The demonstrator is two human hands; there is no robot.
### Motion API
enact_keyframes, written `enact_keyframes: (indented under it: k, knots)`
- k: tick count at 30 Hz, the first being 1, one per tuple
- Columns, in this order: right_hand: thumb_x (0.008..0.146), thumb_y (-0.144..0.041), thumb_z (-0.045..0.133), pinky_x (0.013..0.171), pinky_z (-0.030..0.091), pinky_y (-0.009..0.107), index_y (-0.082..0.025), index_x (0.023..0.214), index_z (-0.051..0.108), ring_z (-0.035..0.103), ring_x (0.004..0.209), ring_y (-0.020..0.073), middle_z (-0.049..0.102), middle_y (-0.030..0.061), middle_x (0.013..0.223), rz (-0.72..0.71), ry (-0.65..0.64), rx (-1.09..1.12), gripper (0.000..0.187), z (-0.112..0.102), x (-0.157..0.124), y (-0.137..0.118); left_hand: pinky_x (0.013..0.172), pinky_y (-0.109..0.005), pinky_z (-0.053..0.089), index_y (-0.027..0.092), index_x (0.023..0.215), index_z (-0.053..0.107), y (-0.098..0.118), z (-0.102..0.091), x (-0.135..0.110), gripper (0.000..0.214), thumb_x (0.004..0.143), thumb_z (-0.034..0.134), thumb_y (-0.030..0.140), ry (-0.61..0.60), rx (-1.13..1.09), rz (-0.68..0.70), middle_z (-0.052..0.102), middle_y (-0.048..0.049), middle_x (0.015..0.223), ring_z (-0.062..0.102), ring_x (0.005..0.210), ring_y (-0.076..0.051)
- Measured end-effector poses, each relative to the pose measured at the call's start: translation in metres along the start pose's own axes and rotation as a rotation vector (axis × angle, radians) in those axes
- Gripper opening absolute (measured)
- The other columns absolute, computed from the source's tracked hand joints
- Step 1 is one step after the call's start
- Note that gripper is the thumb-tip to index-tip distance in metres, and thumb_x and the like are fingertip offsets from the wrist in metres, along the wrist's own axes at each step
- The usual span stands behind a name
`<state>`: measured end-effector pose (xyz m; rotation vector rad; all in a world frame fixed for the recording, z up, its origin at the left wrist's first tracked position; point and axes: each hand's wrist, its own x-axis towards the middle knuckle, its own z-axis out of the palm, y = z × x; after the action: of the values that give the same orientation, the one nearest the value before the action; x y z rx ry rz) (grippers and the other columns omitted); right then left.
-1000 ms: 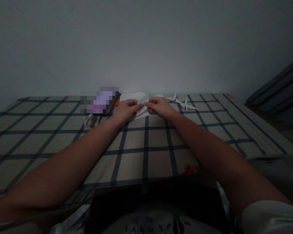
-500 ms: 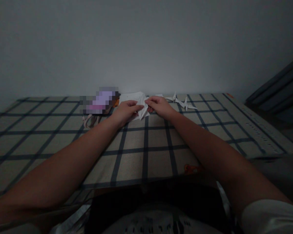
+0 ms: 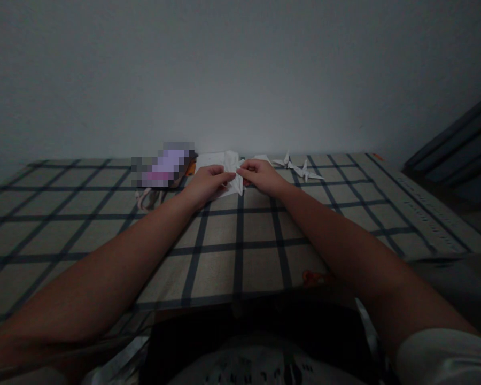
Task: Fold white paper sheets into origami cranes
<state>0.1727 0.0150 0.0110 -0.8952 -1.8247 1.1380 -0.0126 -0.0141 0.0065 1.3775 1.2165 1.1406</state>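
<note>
A folded white paper (image 3: 237, 184) with pointed ends is held between my two hands near the far side of the table. My left hand (image 3: 209, 183) pinches it from the left, thumb stretched along its middle. From the other side my right hand (image 3: 260, 175) grips its edge between thumb and curled fingers. Parts of the paper are hidden behind the fingers. Beneath and behind it lie flat white sheets (image 3: 209, 159). Two folded paper cranes (image 3: 304, 172) rest to the right of my right hand.
A blue-and-beige checked cloth (image 3: 220, 262) covers the table, which meets a plain wall (image 3: 240, 80). Left of my hands lies a purple item (image 3: 170, 168), partly blurred out, with a pale cord (image 3: 144, 199). An orange thing (image 3: 316, 277) shows near the front edge.
The folded paper's lower point has shifted a little to the right and turned between my fingers. Both hands stay in nearly the same place, still pinching it.
</note>
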Motion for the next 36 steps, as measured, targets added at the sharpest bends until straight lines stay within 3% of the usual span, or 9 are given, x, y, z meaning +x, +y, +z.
enact_keyframes:
  k: [7,14,22,31,36]
  knots:
    - [0.089,-0.028,0.064,0.057,0.044,0.02,-0.014,0.077,0.061,0.053,0.058,0.0071,0.057,-0.0031,0.063,0.024,-0.031,0.029,0.018,-0.0016,-0.0006,0.0004,0.052,-0.023,0.036,0.017,0.065,0.063,0.001,-0.0015,0.0024,0.032,0.069,0.077,0.045,0.121,0.12,0.105,0.058,0.0005,0.062,0.05,0.056,-0.011]
    - [0.089,-0.03,0.063,0.059,0.04,0.023,-0.016,0.073,0.058,0.053,0.059,0.0091,0.055,-0.0031,0.061,-0.045,-0.041,-0.094,0.022,-0.0018,-0.0003,0.0027,0.048,-0.023,0.032,0.017,0.066,0.064,-0.0043,-0.003,0.0044,0.032,0.068,0.078,0.046,0.09,0.1,0.062,0.057,0.0012,0.057,0.047,0.05,-0.011]
    - [0.089,-0.041,0.062,0.061,0.041,0.024,-0.015,0.074,0.061,0.053,0.06,0.0096,0.057,-0.0019,0.061,-0.04,-0.09,-0.114,0.03,-0.0039,-0.002,0.0017,0.056,-0.023,0.04,0.017,0.063,0.062,0.0042,0.0009,0.0006,0.028,0.071,0.076,0.04,0.151,0.058,0.154,0.06,0.0,0.063,0.051,0.058,-0.011]
    - [0.088,-0.041,0.061,0.06,0.038,0.024,-0.015,0.07,0.059,0.05,0.059,0.0096,0.055,-0.0022,0.06,-0.064,-0.083,-0.211,0.032,-0.0047,-0.0037,-0.0015,0.048,-0.023,0.034,0.016,0.07,0.068,-0.0018,0.0011,0.0023,0.035,0.066,0.082,0.048,0.117,0.036,0.062,0.063,-0.0007,0.062,0.048,0.051,-0.01]
    - [0.09,-0.048,0.058,0.061,0.041,0.024,-0.015,0.075,0.063,0.055,0.062,0.0111,0.059,-0.0003,0.063,-0.028,-0.093,-0.164,0.036,-0.004,-0.0024,0.0013,0.055,-0.022,0.04,0.015,0.071,0.07,0.0016,0.0002,0.0027,0.031,0.069,0.08,0.044,0.158,0.045,0.125,0.064,-0.0012,0.066,0.052,0.057,-0.01]
